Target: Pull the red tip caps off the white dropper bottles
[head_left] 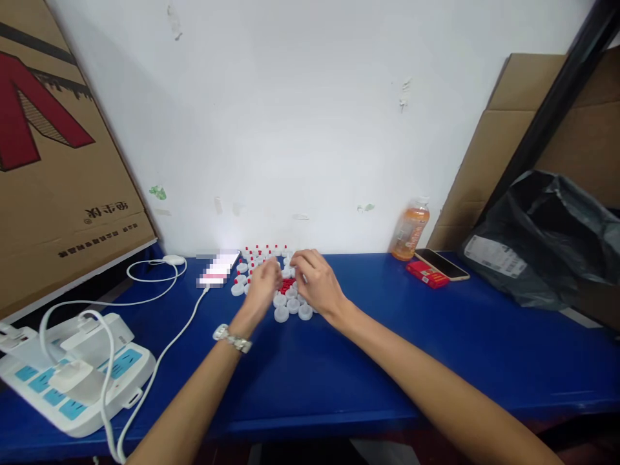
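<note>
Both my hands meet over a cluster of small white caps [290, 309] and red-tipped pieces [259, 250] on the blue table [387, 349], close to the wall. My left hand [264, 283], with a metal watch on its wrist, has its fingers curled together over the pile. My right hand [314, 279] is also curled, fingertips pinched near the left hand. Whatever the fingers hold is too small to make out. A small heap of red parts [287, 285] lies between the two hands.
A phone [217, 268] on a white cable lies left of the pile. A white power strip [72, 374] sits at the front left. An orange drink bottle [411, 231], a red box [427, 274] under a phone, a black bag [547, 239] and cardboard stand around.
</note>
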`<state>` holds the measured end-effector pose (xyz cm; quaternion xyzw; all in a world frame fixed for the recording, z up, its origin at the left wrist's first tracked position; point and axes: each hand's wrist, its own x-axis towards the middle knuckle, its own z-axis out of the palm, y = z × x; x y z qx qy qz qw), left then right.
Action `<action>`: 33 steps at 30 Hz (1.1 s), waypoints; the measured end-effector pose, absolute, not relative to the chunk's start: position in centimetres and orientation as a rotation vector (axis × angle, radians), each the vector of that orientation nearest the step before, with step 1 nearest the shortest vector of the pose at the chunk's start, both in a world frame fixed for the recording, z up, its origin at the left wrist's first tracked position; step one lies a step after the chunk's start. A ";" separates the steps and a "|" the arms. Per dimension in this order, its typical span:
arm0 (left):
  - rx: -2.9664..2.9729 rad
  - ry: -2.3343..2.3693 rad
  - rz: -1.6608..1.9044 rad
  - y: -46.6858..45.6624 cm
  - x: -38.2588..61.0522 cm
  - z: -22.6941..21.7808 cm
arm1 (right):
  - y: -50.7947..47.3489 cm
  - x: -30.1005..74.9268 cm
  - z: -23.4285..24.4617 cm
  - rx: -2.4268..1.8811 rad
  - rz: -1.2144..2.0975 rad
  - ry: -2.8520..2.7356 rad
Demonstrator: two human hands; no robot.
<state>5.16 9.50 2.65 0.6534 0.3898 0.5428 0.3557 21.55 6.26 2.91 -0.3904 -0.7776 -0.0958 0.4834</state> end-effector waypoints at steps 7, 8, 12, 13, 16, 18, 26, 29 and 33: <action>2.282 1.111 1.200 10.7 2.9 2.7 | 7.4 24.8 2.5 -1.229 0.135 -1.549; 2.437 1.135 1.112 10.6 3.0 2.5 | 7.6 24.9 2.3 -1.256 0.198 -1.540; 2.648 1.233 0.898 10.5 3.1 2.0 | 9.0 25.1 2.4 -1.290 0.217 -1.544; 2.635 1.238 0.902 10.7 2.8 1.9 | 9.6 25.1 2.6 -1.312 0.177 -1.560; 2.541 1.228 0.971 11.3 1.5 1.9 | 11.9 24.6 3.5 -1.360 0.182 -1.670; 2.480 1.235 1.010 11.5 0.7 1.8 | 14.1 23.7 4.2 -1.334 0.272 -1.776; 2.388 1.234 1.030 11.1 0.5 1.8 | 21.6 19.2 4.8 -1.584 0.106 -2.232; 2.394 1.210 1.025 11.0 0.7 1.8 | 23.0 18.2 4.5 -1.634 0.097 -2.294; 2.413 1.226 0.994 11.0 0.7 1.7 | 23.8 17.6 4.2 -1.691 0.101 -2.346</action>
